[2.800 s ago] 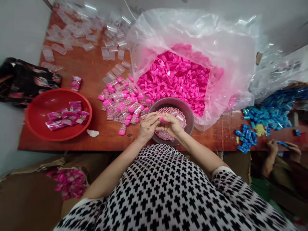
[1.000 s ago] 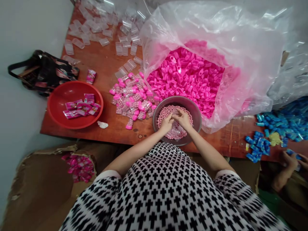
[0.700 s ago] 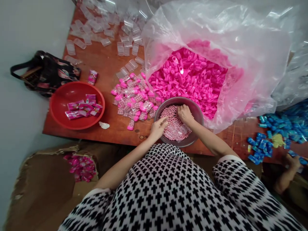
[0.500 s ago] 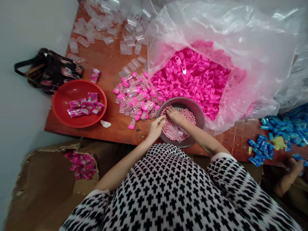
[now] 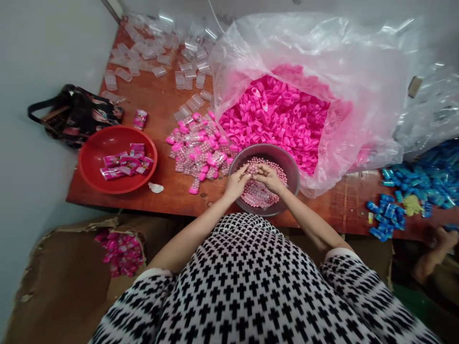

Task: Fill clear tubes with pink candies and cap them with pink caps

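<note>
My left hand [image 5: 237,184] is over the left side of a grey bowl [image 5: 294,172], its fingers closed in a pinch. My right hand [image 5: 269,178] meets it from the right, fingertips curled together. Small round pink beads [image 5: 274,167] fill the bowl, and a few show between my fingertips; whatever else the fingers grip is hidden. Clear plastic containers [image 5: 258,195] lie on the beads near the bowl's front. Left of the bowl is a pile of bead-filled clear containers with pink caps [image 5: 201,145].
Behind the bowl, a large plastic bag [image 5: 373,71] holds many pink caps [image 5: 276,114]. Empty clear containers [image 5: 143,48] lie at the back left. A red bowl [image 5: 89,177] with pink packets and a black handbag [image 5: 93,107] are left. Blue pieces [image 5: 389,217] and another person's hand [image 5: 442,239] are right.
My right hand has lifted from the beads at the back of the bowl and moved toward me, meeting my left hand. The left hand has shifted slightly right, farther over the bowl.
</note>
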